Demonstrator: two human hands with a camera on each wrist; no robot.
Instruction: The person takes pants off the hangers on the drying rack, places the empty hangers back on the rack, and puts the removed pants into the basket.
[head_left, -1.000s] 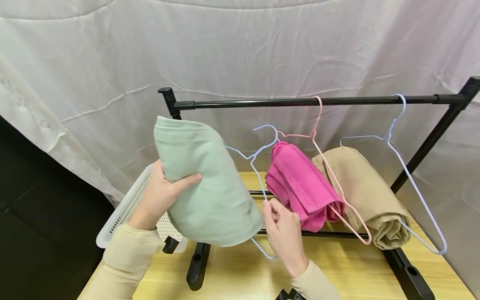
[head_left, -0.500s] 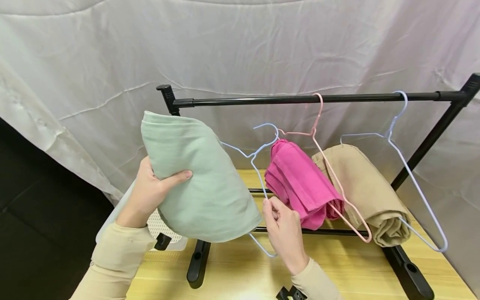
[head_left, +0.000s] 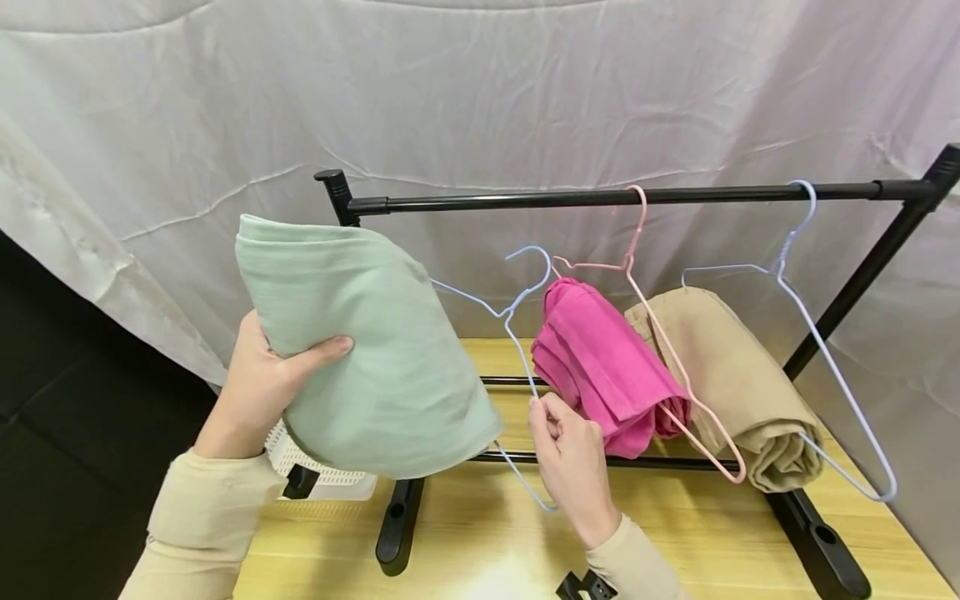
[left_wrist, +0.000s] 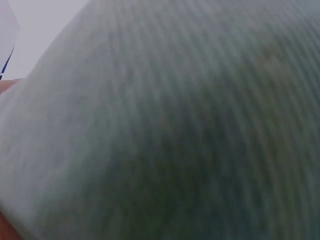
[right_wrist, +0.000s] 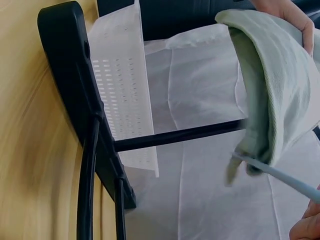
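Note:
My left hand (head_left: 251, 387) grips a folded pale green garment (head_left: 360, 350), thumb on the near face and the other fingers hidden behind it. The garment lies in front of the left part of a light blue hanger (head_left: 517, 337), whose hook is off the rail. My right hand (head_left: 573, 467) pinches the hanger's right side between thumb and fingertips. In the right wrist view, the hanger wire (right_wrist: 280, 175) meets the lower end of the garment (right_wrist: 290, 90); how far it runs inside is hidden. Green cloth (left_wrist: 165, 125) fills the left wrist view, blurred.
A black rack rail (head_left: 502, 201) crosses behind. From it hang a pink hanger (head_left: 660, 333) with a folded magenta garment (head_left: 600, 367) and another blue hanger (head_left: 832, 367) with a folded tan garment (head_left: 727, 383). A white perforated basket (head_left: 341, 485) stands at left on the wooden table (head_left: 465, 550).
My left hand has moved left with the green garment, and more of the blue hanger shows at the garment's right edge. My right hand stays almost in place on the hanger.

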